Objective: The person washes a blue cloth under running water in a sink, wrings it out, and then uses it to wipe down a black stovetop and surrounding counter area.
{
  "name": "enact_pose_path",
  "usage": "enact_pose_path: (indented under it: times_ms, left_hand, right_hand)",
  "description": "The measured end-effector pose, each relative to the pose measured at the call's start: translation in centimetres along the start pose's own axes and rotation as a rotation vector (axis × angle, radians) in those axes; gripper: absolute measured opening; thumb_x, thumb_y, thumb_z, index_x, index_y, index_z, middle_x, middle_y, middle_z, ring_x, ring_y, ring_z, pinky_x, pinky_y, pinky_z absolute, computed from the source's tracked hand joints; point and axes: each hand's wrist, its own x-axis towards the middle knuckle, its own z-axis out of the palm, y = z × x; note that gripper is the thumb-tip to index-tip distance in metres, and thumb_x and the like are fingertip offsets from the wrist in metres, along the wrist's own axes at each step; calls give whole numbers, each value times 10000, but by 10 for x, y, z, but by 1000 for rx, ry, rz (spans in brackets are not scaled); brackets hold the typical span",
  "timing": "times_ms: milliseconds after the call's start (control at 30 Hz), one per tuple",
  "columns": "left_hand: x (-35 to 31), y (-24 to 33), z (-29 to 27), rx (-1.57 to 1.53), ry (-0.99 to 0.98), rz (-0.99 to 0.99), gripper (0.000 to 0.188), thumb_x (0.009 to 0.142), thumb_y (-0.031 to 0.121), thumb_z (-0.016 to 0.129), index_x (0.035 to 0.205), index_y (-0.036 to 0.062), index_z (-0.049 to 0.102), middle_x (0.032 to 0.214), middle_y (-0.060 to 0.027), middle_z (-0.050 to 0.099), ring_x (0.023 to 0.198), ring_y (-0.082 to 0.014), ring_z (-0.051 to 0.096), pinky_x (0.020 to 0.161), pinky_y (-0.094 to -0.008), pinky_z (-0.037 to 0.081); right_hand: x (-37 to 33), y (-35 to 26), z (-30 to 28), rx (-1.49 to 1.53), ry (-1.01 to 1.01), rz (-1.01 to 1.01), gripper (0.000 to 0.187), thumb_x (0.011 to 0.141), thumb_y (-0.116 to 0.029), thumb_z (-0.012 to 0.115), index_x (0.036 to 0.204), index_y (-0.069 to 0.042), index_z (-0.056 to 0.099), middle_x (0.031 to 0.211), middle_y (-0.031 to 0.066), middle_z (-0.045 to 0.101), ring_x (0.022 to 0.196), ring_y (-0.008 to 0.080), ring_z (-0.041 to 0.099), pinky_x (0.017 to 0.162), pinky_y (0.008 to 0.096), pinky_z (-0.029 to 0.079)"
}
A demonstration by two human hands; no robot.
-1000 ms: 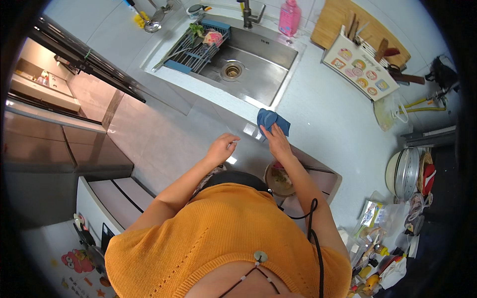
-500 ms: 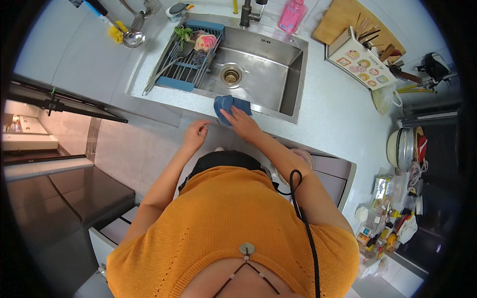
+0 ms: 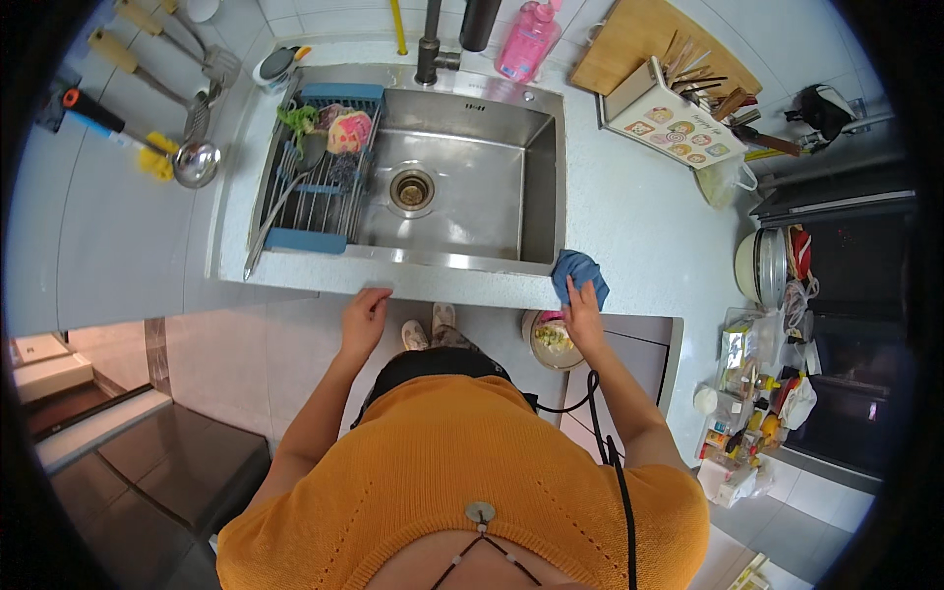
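Observation:
My right hand [image 3: 585, 317] presses a crumpled blue cloth [image 3: 580, 275] against the counter's front edge, just right of the sink's near corner. Its fingers lie over the cloth and hold it. My left hand [image 3: 365, 321] is by the counter's front edge, below the drying rack, its fingers curled together with nothing visible in them. Beyond both hands is the steel sink [image 3: 462, 236]. A blue-ended drying rack [image 3: 307, 240] spans its left side, holding scrubbers, something leafy green and a long-handled utensil [image 3: 280, 211].
Behind the sink stand a dark faucet [image 3: 429, 59] and a pink bottle [image 3: 529, 41]. A utensil holder [image 3: 678, 123] leans by a cutting board [image 3: 615, 49] at the back right. A bin [image 3: 553, 356] sits below the counter. Ladles [image 3: 197, 163] hang at the left.
My right hand has slid the blue cloth rightward along the counter edge, from the sink's front middle to past its right corner. My left hand stays near the edge; the view has shifted.

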Motion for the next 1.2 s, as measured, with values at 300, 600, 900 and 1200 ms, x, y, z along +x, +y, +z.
enact_pose_path:
  times_ms: [300, 600, 900, 1200]
  left_hand:
    - [43, 9, 9, -14, 14, -14, 186, 802, -25, 491, 946, 1, 605, 903, -124, 576, 789, -232, 565, 694, -277, 451]
    - [77, 20, 12, 67, 87, -34, 184, 789, -36, 507, 933, 0, 615, 877, -123, 591, 785, -229, 579, 696, -281, 460]
    - [90, 22, 23, -3, 131, -73, 176, 801, -15, 521, 941, 18, 623, 891, -120, 587, 756, -226, 579, 654, -273, 460]
    - [95, 27, 10, -1, 188, -115, 204, 788, -48, 501, 946, 5, 620, 876, -117, 580, 775, -211, 559, 683, -274, 445]
  right_hand:
    - [182, 55, 30, -112, 55, -42, 553, 764, -114, 547, 1300, -107, 409, 1276, 241, 365, 1251, 404, 273, 990, 515, 268]
    - [370, 57, 71, -57, 241, -62, 488, 766, -101, 539, 1248, -101, 464, 1245, 241, 439, 1205, 380, 359, 987, 425, 318]
    - [413, -26, 64, 455, 3, -287, 516, 738, 36, 485, 1210, -171, 511, 1174, 209, 494, 1103, 376, 461, 935, 381, 397]
    - [463, -52, 107, 74, 148, -385, 523, 735, -39, 502, 1249, -136, 475, 1220, 211, 448, 1166, 343, 406, 952, 384, 374]
